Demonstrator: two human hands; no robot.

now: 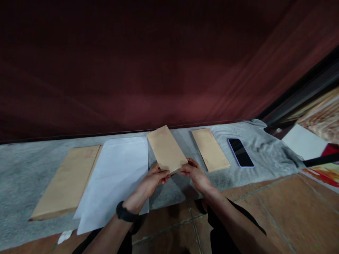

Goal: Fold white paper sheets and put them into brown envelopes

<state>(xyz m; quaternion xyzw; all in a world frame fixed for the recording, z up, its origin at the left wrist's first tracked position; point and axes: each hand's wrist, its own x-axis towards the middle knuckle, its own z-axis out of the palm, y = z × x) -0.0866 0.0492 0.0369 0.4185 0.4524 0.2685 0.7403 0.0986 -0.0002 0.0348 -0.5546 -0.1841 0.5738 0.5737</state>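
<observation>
A small brown paper envelope is held at its near end between both of my hands, tilted up over the grey cloth. My left hand pinches its near left corner, with a dark band on that wrist. At the near right corner, my right hand grips with thumb and fingers. To the left lie white paper sheets, partly under my left forearm. Another small brown envelope rests flat to the right of my right hand.
Large brown envelopes lie stacked at the far left. A phone in a light purple case lies on the grey cloth at right. A dark red curtain hangs behind. Brown floor tiles show in front.
</observation>
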